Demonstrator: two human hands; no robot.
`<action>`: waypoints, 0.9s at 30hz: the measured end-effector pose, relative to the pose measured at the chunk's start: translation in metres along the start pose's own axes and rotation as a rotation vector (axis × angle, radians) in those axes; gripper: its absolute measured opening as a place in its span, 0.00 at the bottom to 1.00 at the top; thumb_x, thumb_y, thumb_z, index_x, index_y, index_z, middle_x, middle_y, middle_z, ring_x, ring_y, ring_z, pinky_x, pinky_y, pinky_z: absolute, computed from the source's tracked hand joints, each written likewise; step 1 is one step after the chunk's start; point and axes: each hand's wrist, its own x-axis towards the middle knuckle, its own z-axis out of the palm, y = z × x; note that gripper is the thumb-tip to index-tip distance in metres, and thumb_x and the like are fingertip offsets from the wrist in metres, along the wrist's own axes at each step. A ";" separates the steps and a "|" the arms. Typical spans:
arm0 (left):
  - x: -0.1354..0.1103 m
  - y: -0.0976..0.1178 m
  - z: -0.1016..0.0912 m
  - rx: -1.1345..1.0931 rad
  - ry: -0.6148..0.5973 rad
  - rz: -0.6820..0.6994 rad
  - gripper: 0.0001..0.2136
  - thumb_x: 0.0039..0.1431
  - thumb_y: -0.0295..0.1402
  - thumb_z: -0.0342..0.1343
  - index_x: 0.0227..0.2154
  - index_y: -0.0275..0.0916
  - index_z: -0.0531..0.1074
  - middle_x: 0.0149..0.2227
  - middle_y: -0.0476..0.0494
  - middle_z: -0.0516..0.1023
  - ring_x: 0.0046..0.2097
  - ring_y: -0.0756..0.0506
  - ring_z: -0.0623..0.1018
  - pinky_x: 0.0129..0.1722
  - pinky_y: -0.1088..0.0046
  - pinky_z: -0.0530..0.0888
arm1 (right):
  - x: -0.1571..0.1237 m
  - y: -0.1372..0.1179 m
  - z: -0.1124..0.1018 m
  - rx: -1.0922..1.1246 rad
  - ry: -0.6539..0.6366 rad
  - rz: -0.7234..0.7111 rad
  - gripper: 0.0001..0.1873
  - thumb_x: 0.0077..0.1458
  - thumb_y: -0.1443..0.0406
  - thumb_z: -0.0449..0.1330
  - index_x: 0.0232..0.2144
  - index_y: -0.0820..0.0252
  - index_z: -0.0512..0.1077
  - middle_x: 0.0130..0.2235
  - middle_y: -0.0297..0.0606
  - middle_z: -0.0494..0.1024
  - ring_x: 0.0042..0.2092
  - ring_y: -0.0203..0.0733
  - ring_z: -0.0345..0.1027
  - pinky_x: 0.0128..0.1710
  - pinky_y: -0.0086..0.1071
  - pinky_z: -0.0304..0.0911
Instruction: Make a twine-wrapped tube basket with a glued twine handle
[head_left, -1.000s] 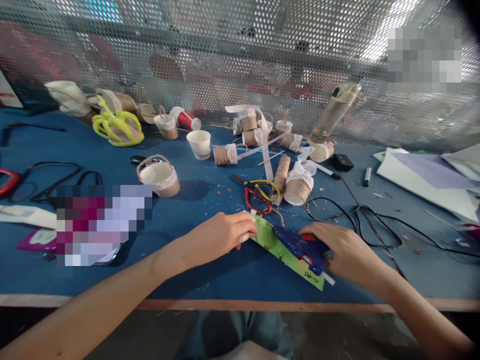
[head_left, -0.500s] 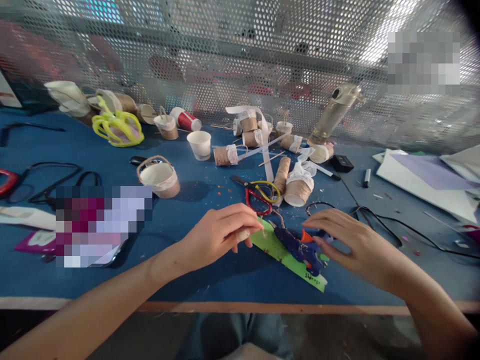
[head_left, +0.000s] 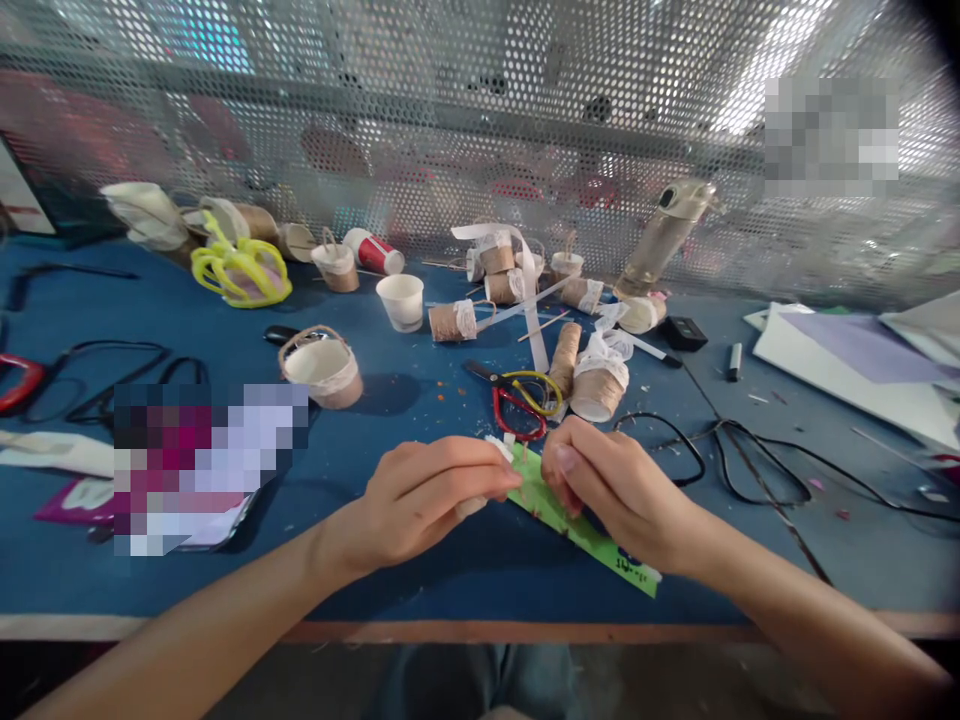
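Observation:
My left hand is closed in a pinch above the table. A short strand of twine sticks out at its fingertips, and a small white lacy scrap shows just behind them. My right hand is close by on the right, its fingers curled in; whatever they may hold is hidden. Beneath both hands lies a green paper strip. The blue glue gun is almost wholly covered by my right hand. Scissors with red and yellow handles lie just beyond my hands.
Beyond are a twine-wrapped basket, a white paper cup, a lace-trimmed cup and a twine roll. A black cable runs right. Paper sheets lie at right, a phone at left.
My right hand has moved left over the glue gun, and its spread fingers have curled in beside my left hand. My left hand stays pinched, with a white lacy scrap now visible behind it.

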 end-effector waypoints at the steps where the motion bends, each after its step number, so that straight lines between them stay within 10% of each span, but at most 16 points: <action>1: -0.001 0.000 0.000 -0.003 0.012 0.003 0.09 0.72 0.27 0.50 0.46 0.35 0.75 0.42 0.43 0.82 0.43 0.51 0.82 0.39 0.77 0.75 | 0.003 0.000 0.002 0.066 -0.006 0.016 0.15 0.73 0.61 0.44 0.32 0.56 0.60 0.25 0.28 0.66 0.25 0.34 0.60 0.29 0.30 0.57; 9: -0.001 -0.005 0.001 0.005 0.082 0.017 0.07 0.70 0.26 0.53 0.45 0.34 0.75 0.43 0.43 0.81 0.44 0.52 0.81 0.42 0.79 0.77 | 0.015 0.003 0.014 0.645 -0.165 0.139 0.19 0.72 0.53 0.47 0.38 0.60 0.68 0.31 0.33 0.75 0.25 0.31 0.67 0.24 0.26 0.60; 27: -0.002 -0.005 -0.001 -0.076 0.103 -0.074 0.08 0.71 0.28 0.52 0.45 0.35 0.75 0.43 0.42 0.80 0.40 0.50 0.83 0.38 0.80 0.82 | 0.012 0.001 0.011 0.684 -0.049 0.204 0.12 0.64 0.58 0.62 0.33 0.60 0.70 0.30 0.30 0.75 0.22 0.25 0.63 0.20 0.21 0.54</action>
